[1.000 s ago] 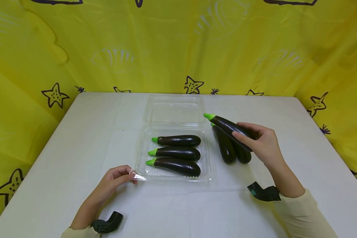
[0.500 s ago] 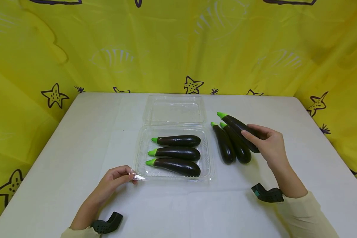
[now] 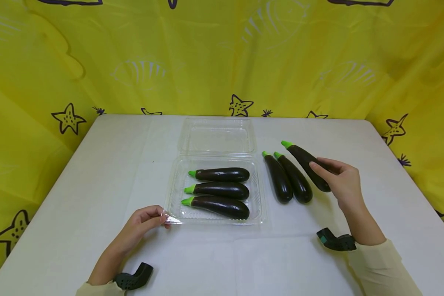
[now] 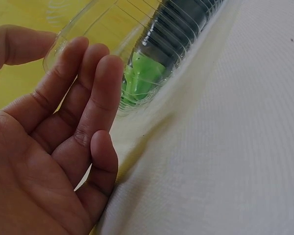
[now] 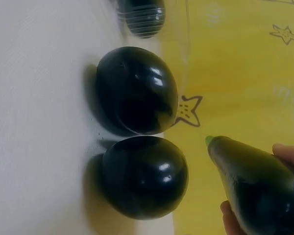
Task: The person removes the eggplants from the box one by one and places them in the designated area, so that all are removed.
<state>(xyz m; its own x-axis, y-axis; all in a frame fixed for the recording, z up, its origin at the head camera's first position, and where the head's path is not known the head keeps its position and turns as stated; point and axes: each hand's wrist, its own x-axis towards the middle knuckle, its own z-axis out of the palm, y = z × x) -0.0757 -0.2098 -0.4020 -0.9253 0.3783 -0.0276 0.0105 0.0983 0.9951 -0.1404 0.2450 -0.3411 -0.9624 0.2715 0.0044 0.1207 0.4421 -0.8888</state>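
My right hand (image 3: 343, 181) grips a dark eggplant (image 3: 304, 163) with a green stem end, thumb on the near side and fingers on the far side. In the right wrist view this eggplant (image 5: 264, 191) is raised above the table. Two more eggplants (image 3: 278, 179) (image 3: 295, 179) lie side by side on the table, just left of it. With thumb and fingers my left hand (image 3: 145, 221) pinches the near left corner of a clear plastic clamshell box (image 3: 257, 205). Three eggplants (image 3: 222, 190) lie in its base in a row, green ends to the left.
The box's clear lid (image 3: 217, 137) is folded back flat toward the far edge of the white table (image 3: 133, 144). A yellow patterned curtain (image 3: 207, 53) hangs behind and at both sides. Each wrist wears a black camera mount (image 3: 133, 279).
My right hand has moved right with its eggplant, away from the box and from over the two loose eggplants, which now show fully. The left hand and box have stayed put.
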